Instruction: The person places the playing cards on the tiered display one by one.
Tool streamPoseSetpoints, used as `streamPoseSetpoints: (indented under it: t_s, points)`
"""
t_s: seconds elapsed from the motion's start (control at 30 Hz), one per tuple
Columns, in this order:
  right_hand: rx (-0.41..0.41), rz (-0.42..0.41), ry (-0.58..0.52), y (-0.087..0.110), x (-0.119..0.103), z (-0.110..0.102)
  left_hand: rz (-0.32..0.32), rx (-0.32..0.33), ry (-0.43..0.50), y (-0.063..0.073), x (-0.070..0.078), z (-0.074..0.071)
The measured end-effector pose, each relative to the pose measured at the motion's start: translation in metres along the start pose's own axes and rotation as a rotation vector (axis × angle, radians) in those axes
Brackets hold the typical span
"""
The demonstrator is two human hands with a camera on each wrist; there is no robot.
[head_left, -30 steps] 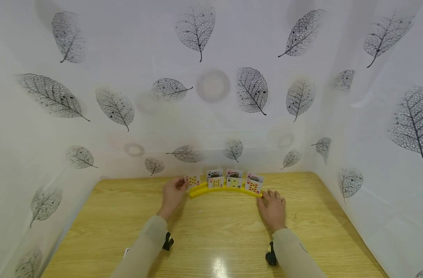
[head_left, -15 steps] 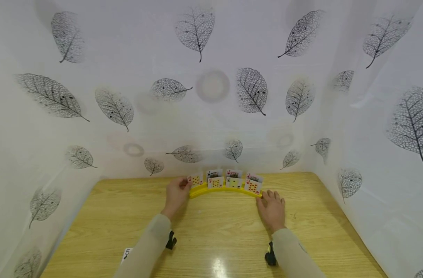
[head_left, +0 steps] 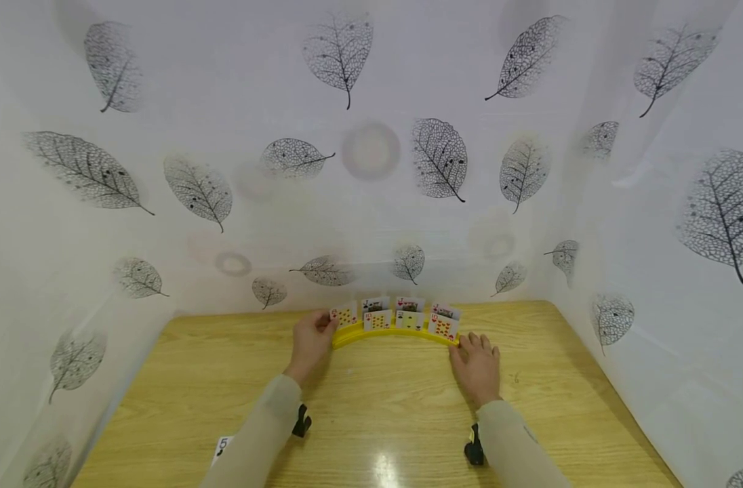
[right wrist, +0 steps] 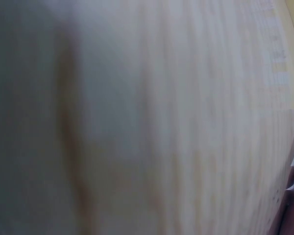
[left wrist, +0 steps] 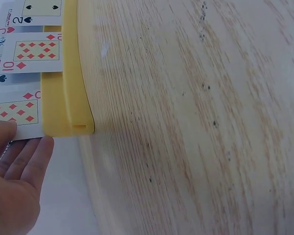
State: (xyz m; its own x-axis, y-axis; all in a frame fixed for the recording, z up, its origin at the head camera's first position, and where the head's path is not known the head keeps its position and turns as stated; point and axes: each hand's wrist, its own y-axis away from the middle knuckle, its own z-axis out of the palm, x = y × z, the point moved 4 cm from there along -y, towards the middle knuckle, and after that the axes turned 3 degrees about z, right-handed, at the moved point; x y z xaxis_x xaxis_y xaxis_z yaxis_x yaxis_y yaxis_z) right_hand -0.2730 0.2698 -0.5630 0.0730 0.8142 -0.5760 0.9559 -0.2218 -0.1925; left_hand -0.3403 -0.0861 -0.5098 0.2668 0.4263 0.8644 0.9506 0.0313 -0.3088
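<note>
A curved yellow card holder (head_left: pixel 396 331) stands near the table's far edge with playing cards upright in two rows. My left hand (head_left: pixel 310 342) pinches a diamonds playing card (left wrist: pixel 22 113) at the holder's left end, thumb on its face and fingers behind. In the left wrist view, this card's lower edge meets the yellow rack; its slot is hidden. Beside it stand the ten of diamonds (left wrist: pixel 36 51) and a spades card (left wrist: pixel 39 7). My right hand (head_left: pixel 478 366) lies on the table with fingers extended, its thumb side touching the holder's right end.
On the wooden table (head_left: pixel 384 400), a card marked 5 (head_left: pixel 221 447) lies partly under the left sleeve. A white leaf-print curtain (head_left: pixel 371 224) surrounds the back and sides. Black wrist mounts sit under both forearms.
The left hand has moved slightly right, bringing the diamonds card to the holder's left end. More of the card marked 5 shows beside the sleeve. The right hand stays in place.
</note>
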Motion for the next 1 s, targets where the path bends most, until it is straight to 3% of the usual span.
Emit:
streamPoseSetpoints:
  t_s: [0.23,1.0]
  points:
    - [-0.051,0.025,0.01,-0.0004,0.0007,0.0008,-0.014,-0.007,-0.002,-0.0006,-0.0009,0.0004]
    - [-0.051,0.017,0.01,-0.0009,0.0005,0.0006,0.023,-0.017,-0.027,-0.002,-0.0016,0.0019]
